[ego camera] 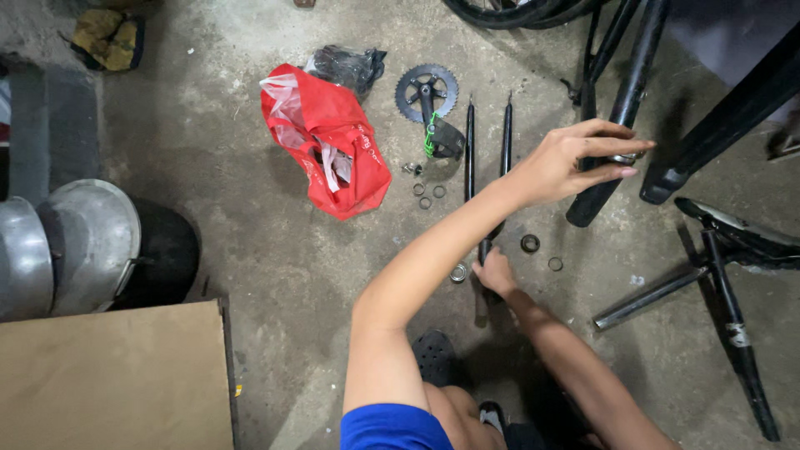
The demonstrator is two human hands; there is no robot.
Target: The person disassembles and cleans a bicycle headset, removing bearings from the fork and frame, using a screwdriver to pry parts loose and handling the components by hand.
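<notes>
My left hand reaches across to the upper right and pinches a small silver ring at the top end of a black bicycle tube. Lower down, my right hand rests on the concrete floor, closed around the lower end of a thin black rod. Two slim black rods lie side by side just beyond it. A round bearing cup, a smaller ring and a silver cup sit on the floor around my right hand.
A toothed chainring with crank arm and several small washers lie by a red plastic bag. A black bag is behind it. Black frame parts spread at right. Metal pots and a brown board stand at left.
</notes>
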